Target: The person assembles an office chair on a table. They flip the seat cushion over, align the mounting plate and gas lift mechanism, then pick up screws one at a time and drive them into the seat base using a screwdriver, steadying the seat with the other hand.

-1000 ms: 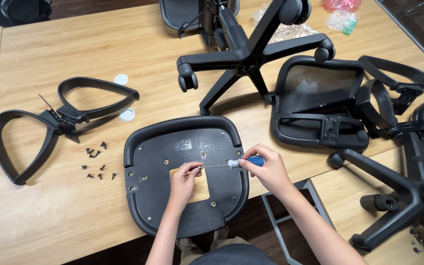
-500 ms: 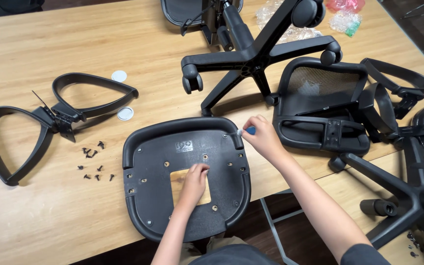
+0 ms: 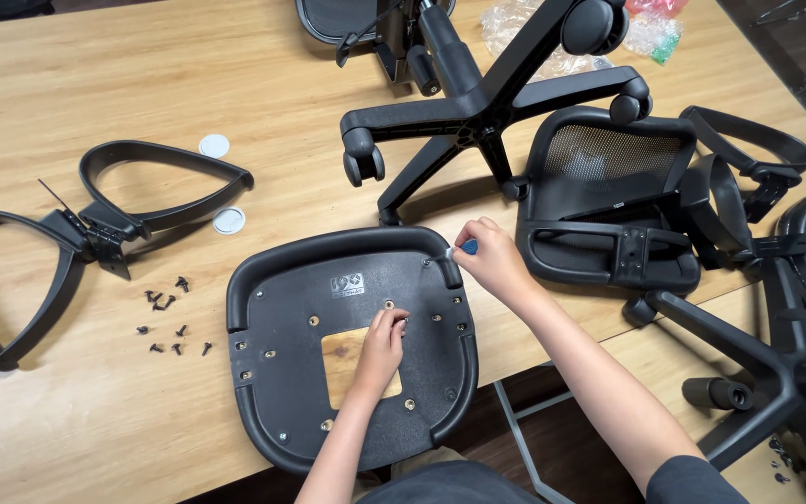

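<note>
Fastening looks underway: left hand [image 3: 382, 347] pinches a seat pan [image 3: 352, 350] hole, right hand [image 3: 487, 259] grips a blue-handled screwdriver [image 3: 465, 248], needing alignment.

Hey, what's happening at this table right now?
A person is working on an upturned black chair seat on a wooden table. The left hand rests at a screw hole on the seat; the right hand holds a blue-handled screwdriver at its edge. Loose screws and armrests lie to the left.

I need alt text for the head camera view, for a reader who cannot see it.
A person's left hand rests on an upturned black chair seat on a wooden table, while the right hand holds a blue-handled screwdriver at its rim. Armrests, loose screws and a wheeled chair base lie around.
</note>
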